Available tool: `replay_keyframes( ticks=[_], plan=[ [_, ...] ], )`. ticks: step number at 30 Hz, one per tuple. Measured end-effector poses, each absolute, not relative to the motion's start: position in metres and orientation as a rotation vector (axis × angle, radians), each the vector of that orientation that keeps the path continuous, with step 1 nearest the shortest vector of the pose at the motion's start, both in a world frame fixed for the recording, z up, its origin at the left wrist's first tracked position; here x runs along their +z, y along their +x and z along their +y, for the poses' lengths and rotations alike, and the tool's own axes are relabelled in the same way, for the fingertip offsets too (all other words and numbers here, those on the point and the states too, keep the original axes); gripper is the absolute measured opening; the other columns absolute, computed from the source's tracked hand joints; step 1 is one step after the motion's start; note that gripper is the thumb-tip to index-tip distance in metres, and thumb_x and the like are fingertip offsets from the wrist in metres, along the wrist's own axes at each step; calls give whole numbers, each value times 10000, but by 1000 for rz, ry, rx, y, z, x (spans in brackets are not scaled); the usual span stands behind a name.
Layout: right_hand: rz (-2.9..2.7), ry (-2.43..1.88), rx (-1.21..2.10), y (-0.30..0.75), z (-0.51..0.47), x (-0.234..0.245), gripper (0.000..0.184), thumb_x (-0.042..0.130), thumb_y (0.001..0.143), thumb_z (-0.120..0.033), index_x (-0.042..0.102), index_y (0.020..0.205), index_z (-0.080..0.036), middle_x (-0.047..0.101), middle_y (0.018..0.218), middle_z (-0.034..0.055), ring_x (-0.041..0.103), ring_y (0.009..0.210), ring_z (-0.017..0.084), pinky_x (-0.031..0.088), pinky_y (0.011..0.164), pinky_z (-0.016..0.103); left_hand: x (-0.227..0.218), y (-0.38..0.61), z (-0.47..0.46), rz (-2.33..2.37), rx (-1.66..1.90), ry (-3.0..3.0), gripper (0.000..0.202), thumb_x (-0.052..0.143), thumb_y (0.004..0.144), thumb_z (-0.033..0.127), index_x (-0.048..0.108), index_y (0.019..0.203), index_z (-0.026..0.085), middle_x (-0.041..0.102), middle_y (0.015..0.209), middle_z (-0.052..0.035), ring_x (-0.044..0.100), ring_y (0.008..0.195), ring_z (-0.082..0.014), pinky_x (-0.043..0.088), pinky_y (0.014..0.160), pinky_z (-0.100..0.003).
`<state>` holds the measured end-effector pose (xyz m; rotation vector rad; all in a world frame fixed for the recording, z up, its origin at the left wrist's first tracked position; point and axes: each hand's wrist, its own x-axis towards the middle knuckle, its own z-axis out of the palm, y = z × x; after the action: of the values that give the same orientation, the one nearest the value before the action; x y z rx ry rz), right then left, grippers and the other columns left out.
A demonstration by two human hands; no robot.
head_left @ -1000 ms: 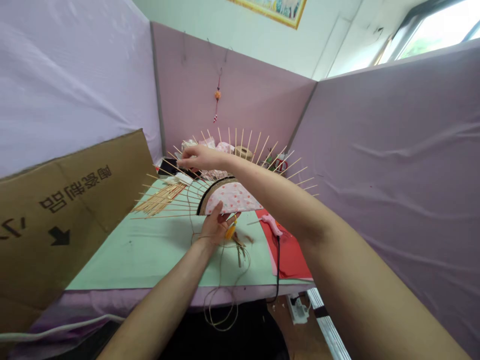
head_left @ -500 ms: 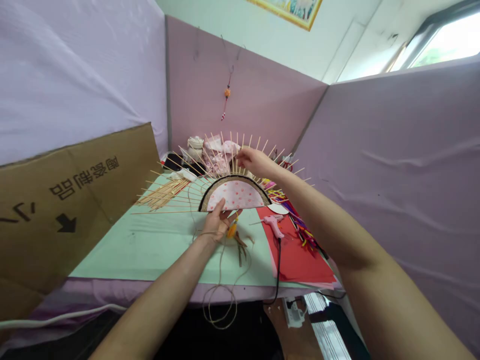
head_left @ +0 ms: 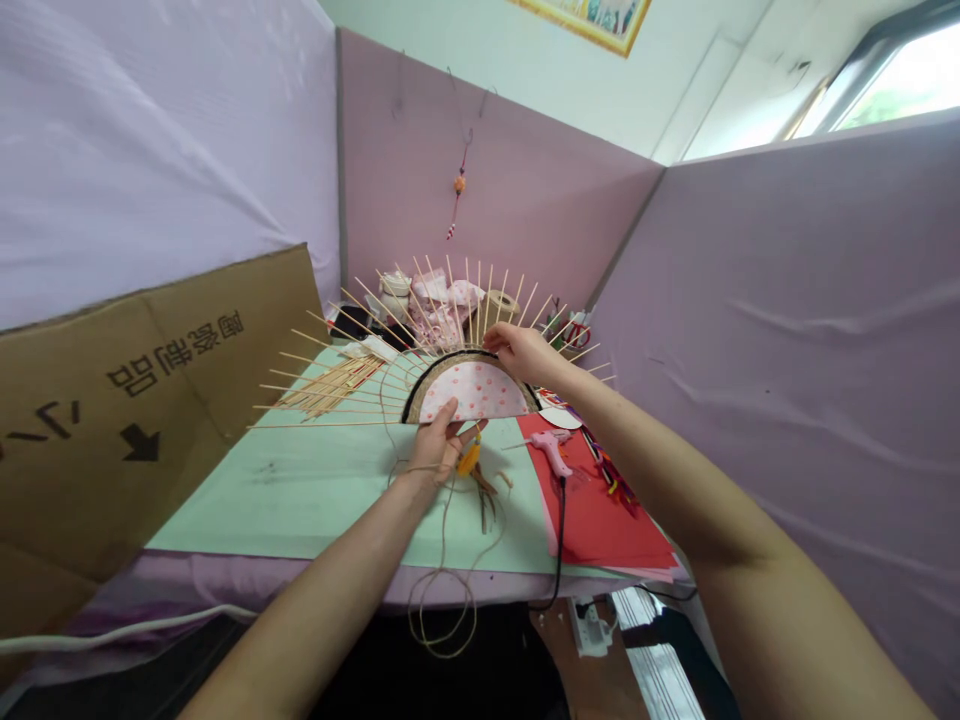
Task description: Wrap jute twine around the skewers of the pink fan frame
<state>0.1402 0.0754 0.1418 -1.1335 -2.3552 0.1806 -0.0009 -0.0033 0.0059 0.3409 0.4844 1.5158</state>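
Note:
A half-round craft piece (head_left: 474, 390) has a pink-and-white spotted cloth face and a brown, dark-edged curved rim. Thin wooden sticks (head_left: 375, 304) fan out from that rim. My left hand (head_left: 439, 442) grips the piece at its straight lower edge, thumb on the front and fingers beneath. At the top right of the rim is my right hand (head_left: 514, 350), its fingers drawn together among the sticks; whatever they pinch is hidden. Twine (head_left: 442, 610) runs past my left wrist and hangs in loops below the table edge. A yellow tassel (head_left: 469, 458) is just under my left hand.
Loose sticks (head_left: 337, 385) lie on the green tabletop (head_left: 300, 500). On the right, a pink glue gun (head_left: 553, 450) rests on red sheets (head_left: 611, 525). Cloth (head_left: 435, 315) and a twine roll (head_left: 501, 305) stand behind. A cardboard panel (head_left: 172, 400) borders the left.
My right hand has moved down and slightly right, from up among the sticks to the rim. The craft piece has tilted a little; my left hand keeps its grip.

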Motion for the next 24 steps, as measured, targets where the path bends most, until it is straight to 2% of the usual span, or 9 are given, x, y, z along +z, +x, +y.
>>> replay_keyframes(
  ticks=[9,14,20,24],
  plan=[
    [-2233,-1161,337,140,95,134,375,401,651,-4,577,934,-176,684,851,32,644,811,156,514,849,350,4,-1,-4,482,1481,363,294,820,660,265,652,892,196,723,896,-31,691,940,-208,554,878,-410],
    [-2180,-1056,273,143,96,137,390,390,637,-21,544,959,-178,660,927,43,625,810,152,516,813,339,4,-1,-4,472,1472,359,260,810,672,260,654,869,196,716,869,-20,689,881,-188,558,880,-417],
    [-2246,-1143,225,146,84,139,404,391,693,-29,527,1045,-174,682,890,46,643,802,161,513,832,352,5,0,-4,483,1490,351,260,802,678,244,649,884,206,716,879,-24,685,921,-201,548,878,-422],
    [-2267,-1179,196,144,80,140,415,400,708,-29,527,1075,-175,684,959,57,655,847,167,504,856,347,5,-1,-4,497,1477,364,280,808,670,253,648,894,201,709,867,-19,683,923,-202,540,880,-421]
  ],
)
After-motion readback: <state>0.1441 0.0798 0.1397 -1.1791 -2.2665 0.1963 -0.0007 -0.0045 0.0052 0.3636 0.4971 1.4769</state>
